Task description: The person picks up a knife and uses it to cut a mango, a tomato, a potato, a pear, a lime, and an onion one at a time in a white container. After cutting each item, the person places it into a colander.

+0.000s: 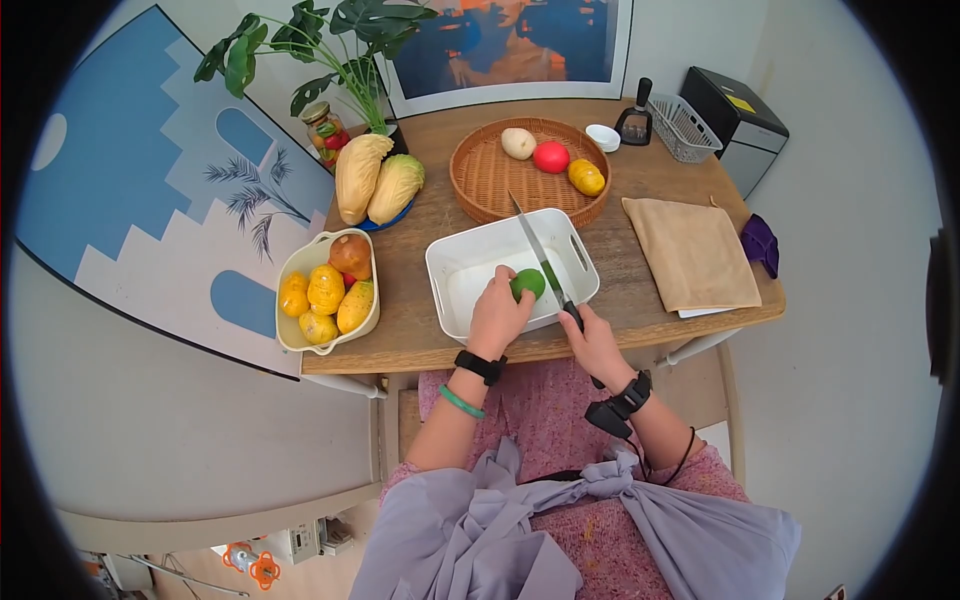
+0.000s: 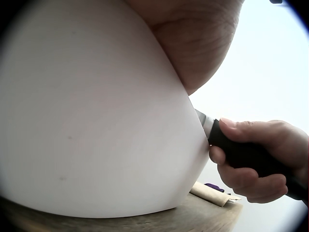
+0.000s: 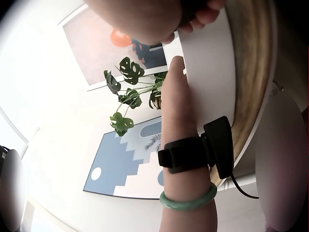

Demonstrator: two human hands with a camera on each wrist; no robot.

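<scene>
My left hand (image 1: pixel 497 316) grips a round green fruit (image 1: pixel 528 284) over the near side of a white bin (image 1: pixel 463 262). The fingers lie on the fruit's left side. In my right hand (image 1: pixel 595 346) is a kitchen knife (image 1: pixel 536 246), held by its black handle. Its blade slants across the bin just right of the fruit, with the tip towards the wicker tray. The left wrist view shows the right fingers (image 2: pixel 241 179) wrapped round the handle, while the bin's white wall hides the fruit.
Behind the bin, a round wicker tray (image 1: pixel 470 190) carries pale, red and yellow produce. A cream basket (image 1: pixel 287 335) of yellow fruit stands left, below two cabbages (image 1: pixel 372 182). To the right lie a tan cloth (image 1: pixel 690 255) and a purple cloth (image 1: pixel 760 245). A grey basket (image 1: pixel 685 128) stands behind.
</scene>
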